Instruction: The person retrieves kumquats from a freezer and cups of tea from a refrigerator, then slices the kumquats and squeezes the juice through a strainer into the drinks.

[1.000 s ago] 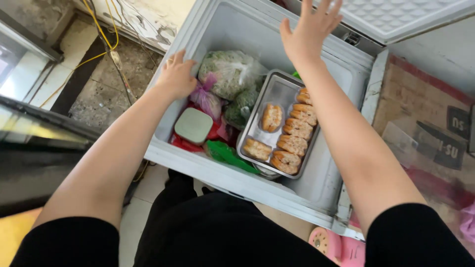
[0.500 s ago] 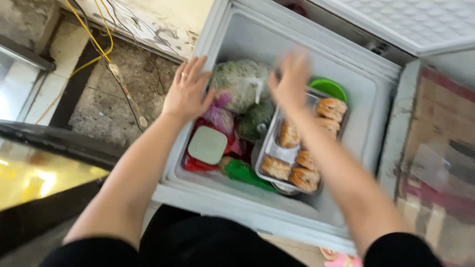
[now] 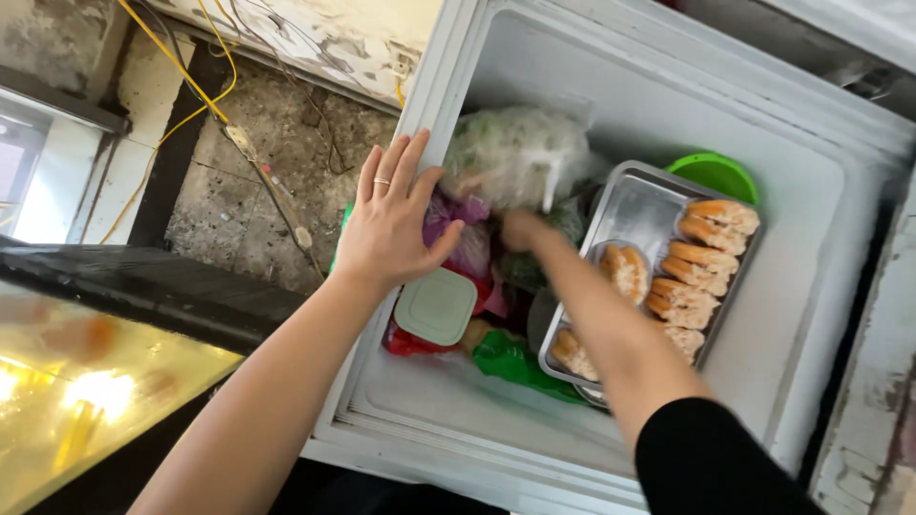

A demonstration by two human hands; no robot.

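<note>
An open white chest freezer [image 3: 434,105] is below me. My left hand [image 3: 391,224] lies flat on its left rim with the fingers spread, holding nothing. My right hand [image 3: 520,229] reaches down inside, between a clear bag of greens [image 3: 515,153] and a purple bag [image 3: 456,234]; its fingers are hidden among the bags. To the right of that arm, a metal tray [image 3: 641,202] carries several orange breaded pieces [image 3: 708,250]. Just below my left hand sits a pale green lidded box [image 3: 436,305], and a green bag [image 3: 515,364] lies near the freezer's front.
A green bowl [image 3: 718,174] sticks out behind the tray. A red packet [image 3: 408,341] lies under the lidded box. Yellow cables [image 3: 186,81] run over the rough concrete floor on the left. A lit glass counter [image 3: 86,381] stands at lower left.
My right hand has come down from the raised lid into the freezer, in among the bags. My left hand has stayed on the rim, and the view has moved closer.
</note>
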